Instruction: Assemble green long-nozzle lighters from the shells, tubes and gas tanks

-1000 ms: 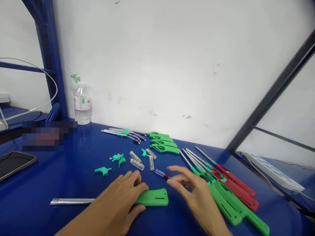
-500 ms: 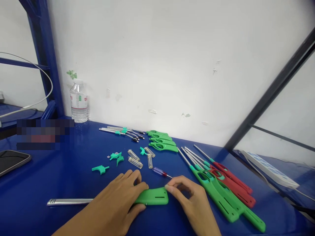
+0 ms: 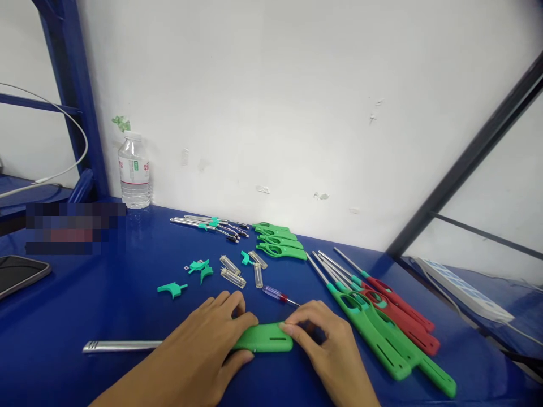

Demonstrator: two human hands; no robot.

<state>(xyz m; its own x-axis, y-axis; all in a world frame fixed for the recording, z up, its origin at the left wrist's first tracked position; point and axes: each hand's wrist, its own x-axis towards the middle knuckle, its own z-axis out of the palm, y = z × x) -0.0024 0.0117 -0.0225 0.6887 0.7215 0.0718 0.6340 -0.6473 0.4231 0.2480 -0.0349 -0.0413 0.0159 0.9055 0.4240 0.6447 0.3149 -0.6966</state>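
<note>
A green long-nosed lighter (image 3: 267,338) lies across the table in front of me, its metal tube pointing left. My left hand (image 3: 199,345) is closed around the front of its handle, hiding the trigger area. My right hand (image 3: 328,345) has thumb and index finger pinched together at the upper corner of the handle's butt end; whatever may be between the fingertips is too small to see. Just beyond the right hand rests a small screwdriver (image 3: 275,293) with a clear purple and red handle. Several clear fuel tanks (image 3: 258,275) and teal triggers (image 3: 172,289) are scattered behind the hands.
Several green and red lighters (image 3: 373,333) lie at the right. Farther back are green handle shells (image 3: 282,250) and metal tubes with wires (image 3: 199,224). A water bottle (image 3: 134,175) stands by the wall, a phone (image 3: 21,275) lies left, and a power strip (image 3: 464,289) right.
My right fingertips have moved slightly left onto the corner of the lighter's handle, covering the small hole there. The left hand keeps its hold, and the view has shifted a little.
</note>
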